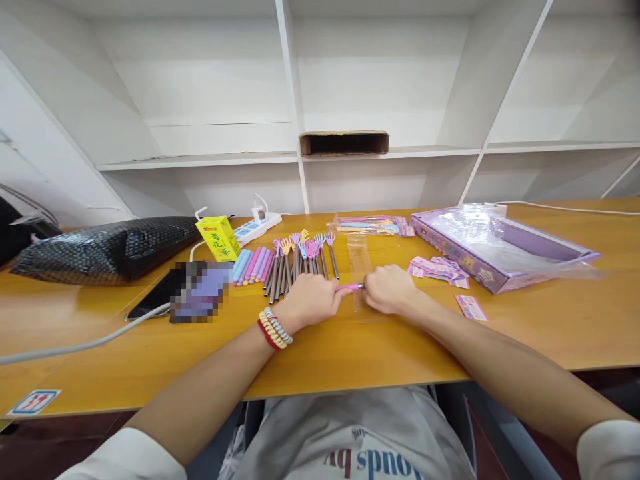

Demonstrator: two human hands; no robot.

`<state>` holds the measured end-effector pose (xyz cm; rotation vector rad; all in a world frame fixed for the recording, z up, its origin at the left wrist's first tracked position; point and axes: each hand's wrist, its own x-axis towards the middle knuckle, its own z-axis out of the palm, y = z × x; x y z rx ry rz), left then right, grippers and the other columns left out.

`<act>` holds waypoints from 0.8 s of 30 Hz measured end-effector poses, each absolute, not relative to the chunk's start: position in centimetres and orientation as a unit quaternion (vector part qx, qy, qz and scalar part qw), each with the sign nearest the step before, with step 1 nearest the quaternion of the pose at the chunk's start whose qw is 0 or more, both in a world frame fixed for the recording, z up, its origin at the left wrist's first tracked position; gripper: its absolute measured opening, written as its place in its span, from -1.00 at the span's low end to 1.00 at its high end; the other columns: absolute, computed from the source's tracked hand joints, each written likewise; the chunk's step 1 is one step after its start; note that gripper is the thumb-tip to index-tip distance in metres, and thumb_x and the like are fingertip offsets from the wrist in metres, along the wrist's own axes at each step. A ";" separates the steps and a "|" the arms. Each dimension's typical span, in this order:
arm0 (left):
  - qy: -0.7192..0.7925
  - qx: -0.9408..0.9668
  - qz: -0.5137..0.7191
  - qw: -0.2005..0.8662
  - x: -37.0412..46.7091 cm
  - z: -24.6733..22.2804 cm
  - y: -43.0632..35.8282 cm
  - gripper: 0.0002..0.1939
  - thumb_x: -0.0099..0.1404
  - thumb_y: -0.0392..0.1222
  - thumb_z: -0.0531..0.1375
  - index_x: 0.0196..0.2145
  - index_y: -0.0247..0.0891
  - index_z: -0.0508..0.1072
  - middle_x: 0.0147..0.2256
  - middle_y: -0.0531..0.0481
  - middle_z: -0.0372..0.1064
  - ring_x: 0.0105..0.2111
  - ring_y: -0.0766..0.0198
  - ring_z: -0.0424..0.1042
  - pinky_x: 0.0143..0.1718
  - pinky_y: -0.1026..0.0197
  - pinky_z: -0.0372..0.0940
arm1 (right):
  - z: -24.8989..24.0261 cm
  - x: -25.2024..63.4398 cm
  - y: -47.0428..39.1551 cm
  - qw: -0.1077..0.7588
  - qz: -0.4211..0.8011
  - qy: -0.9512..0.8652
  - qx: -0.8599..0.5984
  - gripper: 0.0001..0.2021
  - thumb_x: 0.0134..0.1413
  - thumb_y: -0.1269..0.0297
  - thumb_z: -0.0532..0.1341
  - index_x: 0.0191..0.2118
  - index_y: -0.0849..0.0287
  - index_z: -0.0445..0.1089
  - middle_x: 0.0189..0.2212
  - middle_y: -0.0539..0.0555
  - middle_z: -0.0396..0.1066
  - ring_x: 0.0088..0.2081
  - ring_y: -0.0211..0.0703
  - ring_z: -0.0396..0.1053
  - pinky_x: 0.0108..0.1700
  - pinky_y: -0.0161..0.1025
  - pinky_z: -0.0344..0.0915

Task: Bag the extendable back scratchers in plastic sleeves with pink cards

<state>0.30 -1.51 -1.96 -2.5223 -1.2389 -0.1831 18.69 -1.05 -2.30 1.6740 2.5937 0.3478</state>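
Note:
My left hand [313,297] is closed around a pink handle [349,287] just above the table. My right hand [387,288] grips the dark metal rod [361,286] at the handle's right end; the rest of that rod is hidden in the fist. A clear plastic sleeve [359,257] lies flat beneath and behind the hands. Just beyond my left hand rests a pile of back scratchers [295,257] with metal rods and coloured claw heads. Left of them are several pastel handles [253,265] in blue, pink and purple.
At right stand a purple tray box [493,277] with clear film and printed cards [440,268]. Packed back scratchers [373,225] lie at the back. Leftward are a yellow drink carton [219,238], power strip [257,228], phone [165,290], cable [90,348] and black wrapped package [110,250].

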 end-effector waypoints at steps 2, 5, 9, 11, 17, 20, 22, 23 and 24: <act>-0.433 -0.884 -0.062 0.163 0.3 -2.0 -1.5 -0.38 0.35 0.10 -0.27 -0.42 -0.31 0.44 -0.54 -0.17 0.42 -0.49 0.06 0.44 -0.47 0.14 0.19 | -2.4 18.7 -0.9 0.014 0.115 0.836 0.537 -0.70 0.00 0.27 0.01 -0.46 0.27 0.46 -0.46 0.30 0.46 -0.38 0.10 0.45 -0.38 -0.17 0.23; -0.431 -0.886 -0.067 0.161 0.0 -1.5 -1.4 -0.40 0.35 0.11 -0.25 -0.42 -0.29 0.43 -0.52 -0.15 0.43 -0.50 0.08 0.43 -0.48 0.16 0.17 | -2.4 18.7 -0.7 0.001 0.119 0.838 0.532 -0.67 0.06 0.25 -0.02 -0.44 0.27 0.44 -0.45 0.27 0.46 -0.39 0.06 0.44 -0.38 -0.19 0.21; -0.427 -0.885 -0.106 0.152 -0.8 -0.6 -0.9 -0.48 0.35 0.10 -0.19 -0.42 -0.26 0.40 -0.46 -0.08 0.44 -0.46 0.14 0.43 -0.49 0.19 0.12 | -1.8 19.2 -0.4 -0.057 0.131 0.849 0.509 -0.71 0.10 0.23 -0.02 -0.34 0.23 0.40 -0.41 0.18 0.46 -0.39 -0.04 0.41 -0.34 -0.21 0.18; -0.427 -0.882 -0.129 0.152 -1.2 -0.5 -0.5 -0.54 0.35 0.06 -0.15 -0.42 -0.26 0.40 -0.43 -0.06 0.44 -0.43 0.16 0.42 -0.47 0.19 0.12 | -1.4 19.8 -0.3 -0.093 0.142 0.852 0.495 -0.76 0.10 0.24 0.01 -0.33 0.21 0.38 -0.39 0.13 0.45 -0.35 -0.07 0.39 -0.27 -0.21 0.16; -0.439 -0.861 -0.179 0.182 -2.5 -1.1 1.4 -0.62 0.35 -0.04 -0.08 -0.42 -0.28 0.39 -0.40 -0.10 0.43 -0.36 0.16 0.38 -0.27 0.12 0.15 | -1.3 22.2 0.7 -0.208 0.097 0.841 0.491 -0.75 0.16 0.18 0.03 -0.22 0.21 0.37 -0.32 0.12 0.40 -0.24 -0.13 0.32 -0.20 -0.26 0.15; -0.438 -0.862 -0.184 0.175 -2.7 -1.1 1.7 -0.62 0.35 -0.03 -0.08 -0.43 -0.28 0.39 -0.39 -0.11 0.42 -0.35 0.17 0.36 -0.25 0.11 0.15 | -1.8 22.6 1.2 -0.279 0.011 0.837 0.470 -0.76 0.15 0.18 0.07 -0.21 0.21 0.37 -0.32 0.09 0.39 -0.31 -0.22 0.31 -0.25 -0.32 0.17; -0.441 -0.862 -0.185 0.168 -2.7 -1.1 1.5 -0.63 0.34 -0.03 -0.07 -0.41 -0.29 0.39 -0.39 -0.12 0.41 -0.35 0.17 0.35 -0.27 0.12 0.16 | -2.2 22.3 1.4 -0.327 -0.028 0.825 0.460 -0.78 0.15 0.20 0.08 -0.25 0.22 0.38 -0.36 0.08 0.38 -0.35 -0.24 0.31 -0.28 -0.34 0.19; -0.443 -0.861 -0.186 0.164 -2.6 -1.1 1.4 -0.64 0.35 -0.05 -0.07 -0.39 -0.29 0.39 -0.39 -0.12 0.40 -0.35 0.16 0.35 -0.28 0.13 0.17 | -2.4 22.0 1.4 -0.348 -0.039 0.817 0.459 -0.79 0.14 0.21 0.09 -0.26 0.22 0.38 -0.37 0.08 0.38 -0.35 -0.24 0.31 -0.28 -0.33 0.19; -0.444 -0.861 -0.189 0.160 -2.4 -1.1 1.2 -0.65 0.35 -0.06 -0.08 -0.36 -0.30 0.39 -0.38 -0.12 0.40 -0.34 0.16 0.35 -0.28 0.13 0.18 | -2.7 21.6 1.3 -0.364 -0.045 0.809 0.459 -0.80 0.14 0.22 0.09 -0.27 0.22 0.38 -0.38 0.08 0.38 -0.35 -0.24 0.31 -0.28 -0.33 0.20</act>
